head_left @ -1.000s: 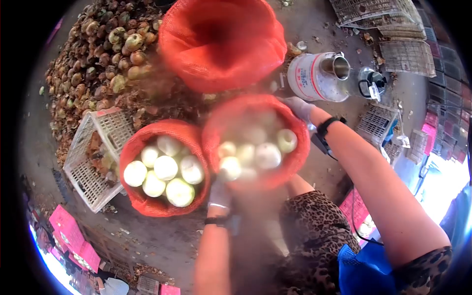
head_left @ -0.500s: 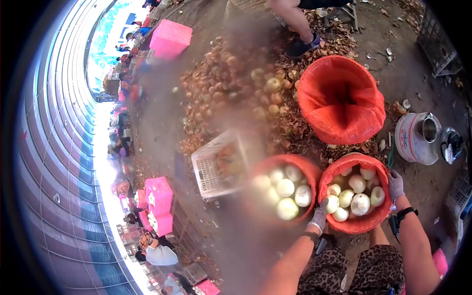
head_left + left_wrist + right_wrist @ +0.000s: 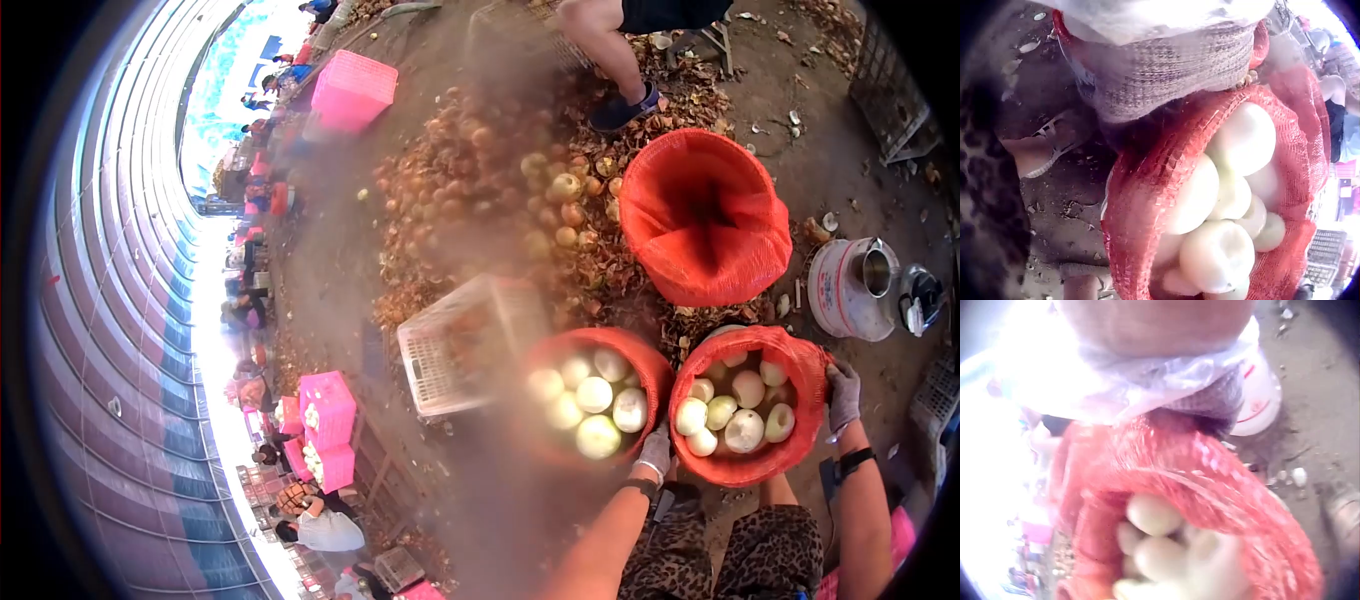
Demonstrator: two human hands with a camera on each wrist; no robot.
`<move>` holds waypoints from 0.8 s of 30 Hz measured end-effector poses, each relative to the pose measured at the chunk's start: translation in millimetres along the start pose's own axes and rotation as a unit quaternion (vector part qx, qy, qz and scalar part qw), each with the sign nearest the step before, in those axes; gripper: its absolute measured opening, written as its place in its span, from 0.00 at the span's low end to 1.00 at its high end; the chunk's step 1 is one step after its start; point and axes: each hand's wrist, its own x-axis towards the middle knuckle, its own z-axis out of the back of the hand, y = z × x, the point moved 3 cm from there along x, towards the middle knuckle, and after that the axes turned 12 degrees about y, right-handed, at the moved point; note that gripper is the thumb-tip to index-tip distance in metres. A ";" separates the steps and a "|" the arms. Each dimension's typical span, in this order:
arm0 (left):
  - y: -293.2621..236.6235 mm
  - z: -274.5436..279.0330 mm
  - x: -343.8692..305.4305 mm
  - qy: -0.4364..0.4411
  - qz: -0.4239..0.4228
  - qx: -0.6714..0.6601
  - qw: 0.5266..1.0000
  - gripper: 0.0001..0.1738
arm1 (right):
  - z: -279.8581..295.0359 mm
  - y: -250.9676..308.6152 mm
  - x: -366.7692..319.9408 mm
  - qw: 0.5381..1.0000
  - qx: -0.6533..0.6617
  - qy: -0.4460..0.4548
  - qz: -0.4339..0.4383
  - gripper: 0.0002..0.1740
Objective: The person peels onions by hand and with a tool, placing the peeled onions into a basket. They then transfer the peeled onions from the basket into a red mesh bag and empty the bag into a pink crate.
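Peeled white onions (image 3: 744, 432) fill the red mesh bag (image 3: 745, 473) that stands by the person's legs; its opening faces up. My gloved right hand (image 3: 845, 395) grips this bag's rim at its right side. In the right wrist view its fingers are hidden behind the red mesh (image 3: 1191, 469). My gloved left hand (image 3: 656, 452) is low at the bag's left side, beside a second red bag (image 3: 657, 385) of peeled onions. The left wrist view shows the back of the knitted glove (image 3: 1172, 72) against the bag, its fingers hidden, so I cannot tell how they lie.
A third red bag (image 3: 705, 265) stands wide open farther out. Left of it spreads a pile of unpeeled onions (image 3: 455, 190) and skins, with a white plastic crate (image 3: 430, 365) nearby. At right stand a white bucket (image 3: 842, 290) and a metal cup (image 3: 875, 272). Another person's leg (image 3: 605, 45) is beyond.
The head view has swung widely, then shifted slightly. Over the last half second the right hand moved onto the rim and its side of the bag is pulled outward; the left hand sits lower.
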 end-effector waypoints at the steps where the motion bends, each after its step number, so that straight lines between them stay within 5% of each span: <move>1: 8.5 34.2 -11.2 0.046 0.001 -0.133 0.990 0.27 | -20.4 16.4 -5.2 0.998 0.023 0.049 -0.025 0.13; 4: -3.2 2.4 7.9 -0.026 0.037 -0.340 0.939 0.11 | -91.6 43.2 -61.2 0.941 -0.170 0.233 -0.175 0.15; 6: -11.5 -24.4 33.1 -0.078 0.058 -0.371 0.924 0.09 | -84.7 42.2 -81.0 0.948 -0.148 0.219 -0.176 0.19; 7: -0.8 14.7 -0.6 -0.143 0.079 -0.469 0.868 0.09 | -77.7 41.5 -90.8 0.954 -0.136 0.207 -0.172 0.22; 8: -6.1 -8.8 15.8 -0.127 0.078 -0.496 0.856 0.11 | -67.9 34.4 -99.8 0.956 -0.162 0.191 -0.154 0.21; 11: -5.6 9.7 14.5 -0.007 0.021 -0.321 0.947 0.12 | -49.4 24.3 -118.4 0.947 -0.238 0.142 -0.161 0.22; 14: -14.4 -5.6 20.2 0.042 0.038 -0.260 0.964 0.13 | -49.0 12.2 -111.4 0.912 -0.351 0.149 -0.152 0.23; 15: -13.4 -1.5 16.1 0.034 0.042 -0.309 0.949 0.14 | -45.6 -3.5 -111.0 0.945 -0.229 0.127 -0.197 0.24; 16: -10.7 -1.8 7.3 0.016 0.048 -0.448 0.893 0.15 | -40.6 -26.2 -115.3 0.959 -0.102 0.108 -0.241 0.24; 17: -9.7 -3.0 -1.6 -0.004 0.054 -0.652 0.757 0.17 | -39.7 -44.4 -121.0 0.956 0.027 0.089 -0.280 0.25; 18: -12.1 -1.7 -9.3 -0.028 0.059 -0.824 0.562 0.19 | -40.9 -51.7 -125.0 0.971 0.047 0.059 -0.229 0.26; 19: -18.4 -3.6 -14.7 -0.041 0.054 -0.916 0.395 0.20 | -45.3 -53.6 -132.1 0.981 0.066 0.029 -0.179 0.28; 20: -24.3 -3.2 -19.1 -0.051 0.043 -0.955 0.287 0.22 | -47.7 -54.3 -137.4 0.988 0.085 -0.001 -0.128 0.30; 21: -33.8 -3.8 -20.5 -0.052 0.029 -0.974 0.217 0.24 | -58.2 -22.8 -145.0 0.996 0.052 0.001 -0.076 0.28; 22: -42.2 -1.9 -20.0 -0.056 -0.005 -0.978 0.203 0.26 | -69.7 7.9 -151.0 0.995 0.084 0.012 -0.058 0.28; 23: -57.5 -1.7 -20.3 -0.084 -0.085 -0.953 0.278 0.27 | -79.5 37.4 -156.0 0.992 0.115 0.023 -0.041 0.28; 24: -75.5 -17.1 -13.4 -0.039 -0.113 -0.962 0.245 0.28 | -87.1 59.8 -159.5 0.989 0.145 0.034 -0.024 0.28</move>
